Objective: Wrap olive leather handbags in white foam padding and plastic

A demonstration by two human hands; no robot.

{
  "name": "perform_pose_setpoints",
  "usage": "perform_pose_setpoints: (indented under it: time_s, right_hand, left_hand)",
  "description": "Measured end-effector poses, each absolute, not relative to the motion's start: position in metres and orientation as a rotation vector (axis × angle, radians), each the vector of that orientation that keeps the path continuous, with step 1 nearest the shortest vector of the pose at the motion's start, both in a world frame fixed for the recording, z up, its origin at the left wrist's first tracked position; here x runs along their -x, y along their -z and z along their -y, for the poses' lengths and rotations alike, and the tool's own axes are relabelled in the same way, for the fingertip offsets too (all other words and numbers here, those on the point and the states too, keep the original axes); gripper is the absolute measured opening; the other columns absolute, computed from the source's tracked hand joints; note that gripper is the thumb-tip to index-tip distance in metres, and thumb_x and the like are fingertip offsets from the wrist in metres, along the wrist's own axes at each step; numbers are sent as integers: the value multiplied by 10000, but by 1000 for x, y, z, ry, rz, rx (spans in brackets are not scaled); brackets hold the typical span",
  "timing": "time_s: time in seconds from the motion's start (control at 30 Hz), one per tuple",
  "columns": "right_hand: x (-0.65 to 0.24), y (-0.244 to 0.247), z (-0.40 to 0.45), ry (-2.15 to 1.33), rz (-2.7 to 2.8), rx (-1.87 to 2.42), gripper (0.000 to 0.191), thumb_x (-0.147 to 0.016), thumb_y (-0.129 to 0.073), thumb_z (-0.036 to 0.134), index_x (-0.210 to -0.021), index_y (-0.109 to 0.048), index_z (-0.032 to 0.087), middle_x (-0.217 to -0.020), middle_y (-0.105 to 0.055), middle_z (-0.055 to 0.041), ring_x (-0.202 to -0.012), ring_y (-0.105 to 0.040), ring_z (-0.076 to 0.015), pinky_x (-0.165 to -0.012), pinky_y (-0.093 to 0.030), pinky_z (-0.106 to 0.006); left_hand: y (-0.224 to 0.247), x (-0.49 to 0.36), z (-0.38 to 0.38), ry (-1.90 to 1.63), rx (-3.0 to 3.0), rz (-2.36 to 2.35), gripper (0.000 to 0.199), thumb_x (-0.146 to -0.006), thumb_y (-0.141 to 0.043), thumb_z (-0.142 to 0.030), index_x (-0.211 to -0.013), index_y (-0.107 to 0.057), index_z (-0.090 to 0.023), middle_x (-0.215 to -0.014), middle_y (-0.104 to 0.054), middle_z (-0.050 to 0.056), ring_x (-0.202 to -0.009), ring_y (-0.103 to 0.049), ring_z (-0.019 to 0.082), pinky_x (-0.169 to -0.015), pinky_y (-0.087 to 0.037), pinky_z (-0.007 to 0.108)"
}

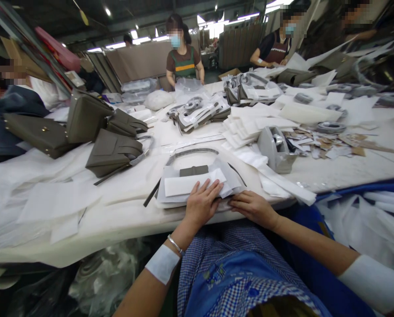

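Observation:
A handbag wrapped in white sheets (177, 200) lies flat at the table's front edge. Its handle (193, 152), covered in clear film, arches away from me, and a dark grey-green part (194, 171) shows through the wrapping. Across it lies a white foam strip (180, 186). My left hand (201, 200) rests on the strip with its fingers stretched out and slightly apart. At the bag's near right corner, my right hand (254, 208) has its fingers pressed together; what they pinch is hidden. Dark straps (152, 193) stick out at the sides.
Several grey-green bags (115, 152) stand at left. A grey tape dispenser (276, 149) stands right of the wrapped bag, near stacked white sheets (246, 125) and brown paper scraps (342, 141). Partly wrapped bags (200, 112) lie farther back. Masked co-workers (185, 57) are across the table.

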State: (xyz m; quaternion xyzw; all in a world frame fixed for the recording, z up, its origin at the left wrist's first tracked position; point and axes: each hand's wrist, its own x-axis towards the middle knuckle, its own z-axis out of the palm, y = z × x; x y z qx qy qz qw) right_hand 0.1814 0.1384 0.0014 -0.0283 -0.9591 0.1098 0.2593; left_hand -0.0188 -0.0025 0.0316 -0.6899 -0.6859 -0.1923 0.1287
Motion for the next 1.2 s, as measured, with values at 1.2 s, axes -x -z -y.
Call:
perform_pose_setpoints:
  time_s: [1.2]
  right_hand:
    - [-172, -50, -131, 41, 2475, 16, 440, -963, -551, 128, -1396, -538, 206, -1315, -661, -76, -1274, -570, -231, -1139, -383, -475]
  left_hand:
    - [-11, 23, -4, 674, 1941, 1821, 417, -992, -520, -356, -1405, -512, -305, -1410, -584, -2, -1337, -518, 207, -1153, -362, 453]
